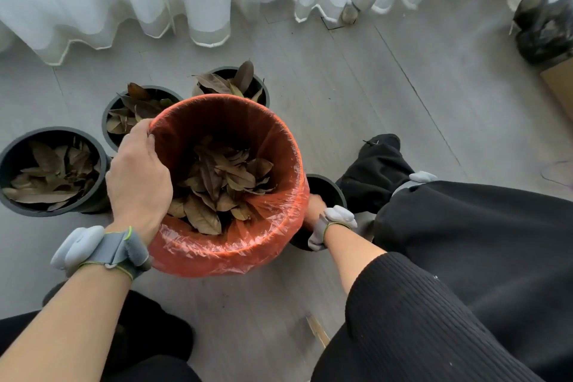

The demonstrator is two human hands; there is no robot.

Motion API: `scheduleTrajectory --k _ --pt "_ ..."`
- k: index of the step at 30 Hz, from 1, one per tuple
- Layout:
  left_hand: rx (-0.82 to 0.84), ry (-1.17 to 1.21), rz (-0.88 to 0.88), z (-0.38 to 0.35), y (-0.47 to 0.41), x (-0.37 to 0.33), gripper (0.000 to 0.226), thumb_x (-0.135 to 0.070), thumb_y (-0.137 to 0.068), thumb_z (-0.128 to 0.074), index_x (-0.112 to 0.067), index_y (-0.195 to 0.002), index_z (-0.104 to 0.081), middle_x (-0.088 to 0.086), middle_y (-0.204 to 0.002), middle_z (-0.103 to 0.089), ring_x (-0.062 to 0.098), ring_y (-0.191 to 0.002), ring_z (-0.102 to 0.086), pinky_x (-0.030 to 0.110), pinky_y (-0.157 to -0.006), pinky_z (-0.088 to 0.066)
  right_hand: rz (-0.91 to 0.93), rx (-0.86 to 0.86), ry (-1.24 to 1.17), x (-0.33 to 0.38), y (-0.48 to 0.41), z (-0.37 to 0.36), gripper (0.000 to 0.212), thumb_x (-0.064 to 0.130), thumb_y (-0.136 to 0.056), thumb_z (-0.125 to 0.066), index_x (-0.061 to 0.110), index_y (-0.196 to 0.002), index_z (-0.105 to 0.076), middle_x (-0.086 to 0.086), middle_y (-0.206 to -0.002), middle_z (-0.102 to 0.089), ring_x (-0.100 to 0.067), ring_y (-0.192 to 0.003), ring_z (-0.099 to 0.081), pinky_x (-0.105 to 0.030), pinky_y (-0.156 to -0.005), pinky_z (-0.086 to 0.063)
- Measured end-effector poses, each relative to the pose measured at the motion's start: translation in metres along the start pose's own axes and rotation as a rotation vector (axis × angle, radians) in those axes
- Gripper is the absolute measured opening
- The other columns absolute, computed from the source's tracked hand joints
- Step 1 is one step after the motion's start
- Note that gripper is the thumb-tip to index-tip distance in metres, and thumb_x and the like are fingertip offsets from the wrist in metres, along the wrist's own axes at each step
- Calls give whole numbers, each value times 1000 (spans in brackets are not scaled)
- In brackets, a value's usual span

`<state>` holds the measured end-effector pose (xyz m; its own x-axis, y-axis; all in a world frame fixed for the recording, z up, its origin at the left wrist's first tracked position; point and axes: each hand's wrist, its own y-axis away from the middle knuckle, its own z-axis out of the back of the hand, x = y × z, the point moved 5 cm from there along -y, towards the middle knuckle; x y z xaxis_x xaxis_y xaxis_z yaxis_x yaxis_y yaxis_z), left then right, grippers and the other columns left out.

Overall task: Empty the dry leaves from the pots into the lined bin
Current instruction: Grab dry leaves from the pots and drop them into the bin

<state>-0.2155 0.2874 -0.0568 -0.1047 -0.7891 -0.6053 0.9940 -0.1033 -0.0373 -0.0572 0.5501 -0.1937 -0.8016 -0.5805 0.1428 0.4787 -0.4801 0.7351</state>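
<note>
Left hand point(139, 177) grips left rim of lined bin point(229, 254), fingers curled over edge; bin holds dry leaves point(217, 183). Right hand point(313, 206) low at black pot point(328, 187) just beside bin, fingers hidden, grip unclear. Risk: one-handed hold tips bin, leaves spill, or liner slips off rim

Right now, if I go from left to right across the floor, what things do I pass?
black pot of leaves → left hand, gripping the bin's rim → orange lined bin → right hand, partly hidden behind the bin → black bag at the far right
</note>
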Motion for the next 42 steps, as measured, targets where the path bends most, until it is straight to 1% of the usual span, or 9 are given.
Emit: scheduleTrajectory --k 7,13,17,22,25,31,35,38,42 --pt "22 10 10 0 5 2 27 -18 -103 -30 -19 -122 -49 17 -110 -59 43 -94 -54 44 -75 -37 101 -213 -287 -8 51 35 6 21 -82 -68 17 -87 -66 -3 -91 -68 -26 -93 -67 -32 -84 -52" --pt "38 63 21 5 11 3 27 -18 -103 -30 -21 -122 -49 20 -112 -59 46 -96 -54 50 -81 -42 118 -311 -644 -27 106 68 17 11 -81 -73 21 -73 -61 -5 -74 -64 -26 -72 -71 -42 -78 -61" --pt "47 71 10 7 14 1 26 -18 -103 -29 -22 -119 -49 19 -111 -60 46 -96 -55 51 -84 -41 217 -479 -712 -25 139 106 18 11 -80 -73 22 -74 -61 -3 -71 -63 -20 -64 -68 -32 -67 -62" --pt "86 95 9 10 14 -4 29 -13 -101 -30 -22 -121 -49 21 -116 -58 46 -101 -54 50 -83 -40 304 -598 -639 -3 169 142 9 13 -79 -71 19 -79 -64 1 -68 -67 -22 -67 -72 -41 -78 -60" --pt "102 90 -7 10 15 -10 28 -14 -101 -29 -22 -120 -48 21 -115 -57 46 -101 -54 51 -84 -40 365 -603 -687 18 178 151 11 13 -79 -73 20 -77 -64 1 -69 -66 -27 -73 -73 -47 -80 -59" --pt "108 96 -44 12 19 -20 28 -14 -101 -29 -22 -121 -47 19 -116 -56 46 -101 -53 51 -82 -41 547 -418 -761 84 188 137 16 11 -81 -75 21 -76 -64 2 -68 -62 -12 -60 -68 -43 -76 -62" --pt "92 85 -70 12 19 -24 29 -13 -102 -29 -21 -123 -47 18 -116 -56 45 -100 -53 49 -79 -39 589 -326 -694 106 187 125 19 14 -80 -78 12 -94 -66 -1 -78 -61 -24 -71 -69 -47 -83 -59" --pt "92 78 -77 11 18 -26 32 -13 -102 -29 -19 -128 -46 19 -119 -55 46 -103 -53 51 -84 -40 608 -325 -592 108 185 121 32 18 -77 -81 13 -104 -66 2 -87 -61 -22 -78 -67 -43 -84 -58" --pt "96 36 -90 9 12 -24 30 -10 -100 -31 -19 -124 -47 18 -115 -57 46 -99 -54 51 -83 -41 518 -515 -622 77 173 121 10 16 -87 -69 16 -97 -68 0 -87 -67 -23 -76 -67 -42 -84 -57"
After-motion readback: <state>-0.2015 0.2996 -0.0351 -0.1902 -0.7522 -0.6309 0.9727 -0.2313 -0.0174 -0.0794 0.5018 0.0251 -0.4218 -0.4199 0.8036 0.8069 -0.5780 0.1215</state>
